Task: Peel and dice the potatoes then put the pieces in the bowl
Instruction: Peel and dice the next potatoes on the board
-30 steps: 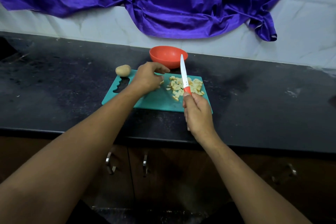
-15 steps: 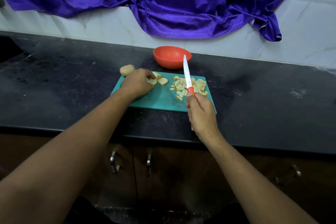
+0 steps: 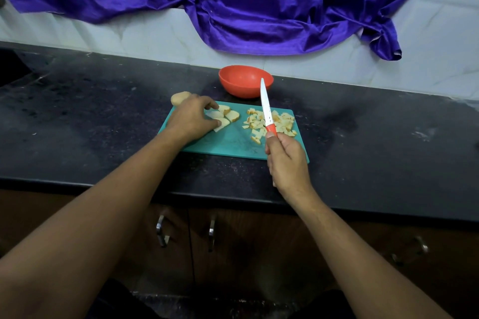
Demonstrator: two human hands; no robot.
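Teal board (image 3: 228,142) is carrying the potato slices (image 3: 228,116), your left hand (image 3: 193,119) is pinching them, your right hand (image 3: 286,160) is gripping the raised knife (image 3: 266,109), so a slice slipping mid-cut is likely risking a nick.

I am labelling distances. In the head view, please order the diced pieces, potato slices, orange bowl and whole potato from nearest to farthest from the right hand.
1. Diced pieces, under the right hand's knife.
2. Potato slices, left of them, held by the left hand.
3. Orange bowl, behind the cutting board.
4. Whole potato, off the board's far left corner.
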